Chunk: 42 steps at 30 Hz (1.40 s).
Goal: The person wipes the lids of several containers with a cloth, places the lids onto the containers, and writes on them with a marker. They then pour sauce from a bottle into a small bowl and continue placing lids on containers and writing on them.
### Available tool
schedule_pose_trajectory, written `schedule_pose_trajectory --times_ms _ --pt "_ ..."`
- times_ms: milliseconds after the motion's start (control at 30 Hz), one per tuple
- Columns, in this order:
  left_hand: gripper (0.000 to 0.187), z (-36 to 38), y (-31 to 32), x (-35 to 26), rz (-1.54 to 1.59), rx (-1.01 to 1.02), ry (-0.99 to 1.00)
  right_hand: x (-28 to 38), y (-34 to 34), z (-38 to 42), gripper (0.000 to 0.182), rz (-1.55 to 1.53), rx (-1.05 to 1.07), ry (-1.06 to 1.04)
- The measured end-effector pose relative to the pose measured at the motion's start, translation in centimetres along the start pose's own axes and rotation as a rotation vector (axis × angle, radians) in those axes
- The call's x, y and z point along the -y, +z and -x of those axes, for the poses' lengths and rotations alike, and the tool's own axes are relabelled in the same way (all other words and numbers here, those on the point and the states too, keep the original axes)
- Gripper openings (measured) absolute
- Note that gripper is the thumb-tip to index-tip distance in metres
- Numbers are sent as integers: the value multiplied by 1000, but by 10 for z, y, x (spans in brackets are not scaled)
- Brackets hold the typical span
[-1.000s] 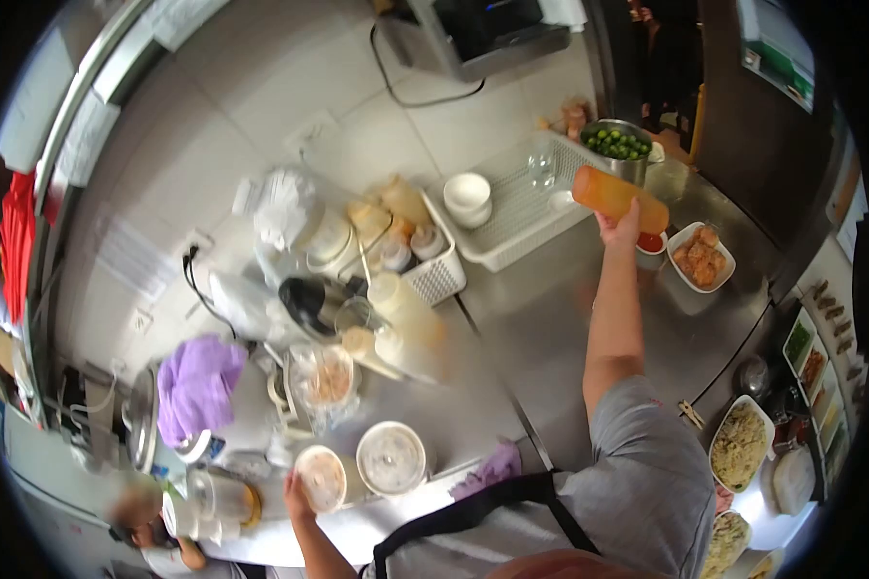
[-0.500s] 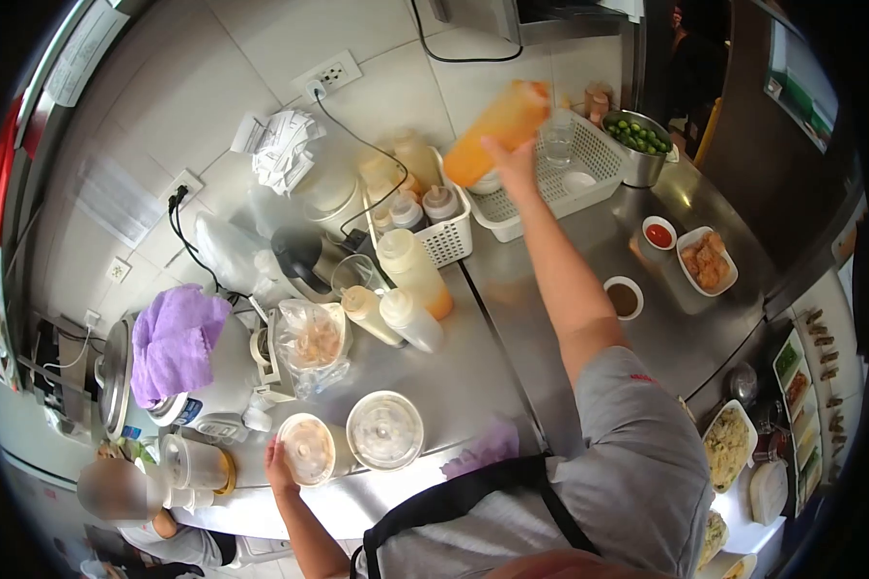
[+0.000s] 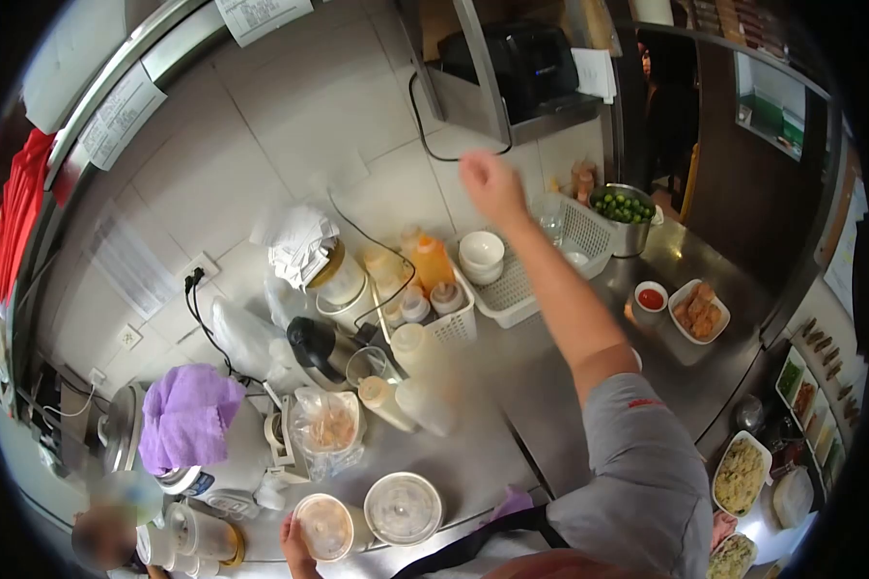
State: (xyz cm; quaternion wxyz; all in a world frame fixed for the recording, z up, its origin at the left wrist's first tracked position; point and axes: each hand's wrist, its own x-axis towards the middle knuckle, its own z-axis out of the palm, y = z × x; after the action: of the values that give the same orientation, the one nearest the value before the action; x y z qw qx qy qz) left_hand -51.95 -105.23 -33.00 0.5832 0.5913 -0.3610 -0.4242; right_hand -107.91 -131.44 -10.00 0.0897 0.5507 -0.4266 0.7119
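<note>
My right hand (image 3: 492, 188) is raised before the tiled wall, fingers curled in, with nothing visible in it. Below and to its left, a squeeze bottle of orange sauce (image 3: 433, 267) stands among other bottles in a white basket (image 3: 454, 326). Beneath my right forearm are stacked white bowls (image 3: 481, 253). At the counter's front edge, my left hand (image 3: 294, 542) has its fingers curled against the side of a round lidded tub (image 3: 324, 528) with pale orange contents. A second lidded tub (image 3: 405, 510) sits right beside it.
Pale squeeze bottles (image 3: 425, 405) and a bagged container (image 3: 326, 425) stand mid-counter. A white perforated tray (image 3: 512, 307), a pot of green produce (image 3: 630, 236), red sauce (image 3: 652, 297) and a dish of meat (image 3: 702, 311) are rightward. A person (image 3: 106, 531) is at lower left.
My right hand has let go of the orange sauce bottle, which now stands in the basket, and is empty. The view has tilted up. My left hand stays at the tub.
</note>
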Motion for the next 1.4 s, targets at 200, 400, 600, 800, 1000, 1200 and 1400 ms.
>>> schedule_pose_trajectory --times_ms 200,400,600,800,1000,1200,1400 --pt "21 -2 0 2 25 -10 -4 52 -76 -221 32 -961 -133 408" --pt "24 6 7 -8 -42 -100 -31 79 -69 -274 22 -845 -227 510" --pt "23 2 3 -2 -53 -116 -48 81 -23 -177 13 -989 -342 145" --pt "20 2 5 -6 26 -71 -40 110 188 -17 35 -437 441 -43" --pt "18 4 11 -11 45 -125 -59 92 306 -20 27 55 447 -66" --pt "17 3 10 -11 25 -157 -84 82 347 -5 23 111 268 -117" --pt "18 2 10 -8 75 -144 -87 50 363 -8 29 489 610 22"
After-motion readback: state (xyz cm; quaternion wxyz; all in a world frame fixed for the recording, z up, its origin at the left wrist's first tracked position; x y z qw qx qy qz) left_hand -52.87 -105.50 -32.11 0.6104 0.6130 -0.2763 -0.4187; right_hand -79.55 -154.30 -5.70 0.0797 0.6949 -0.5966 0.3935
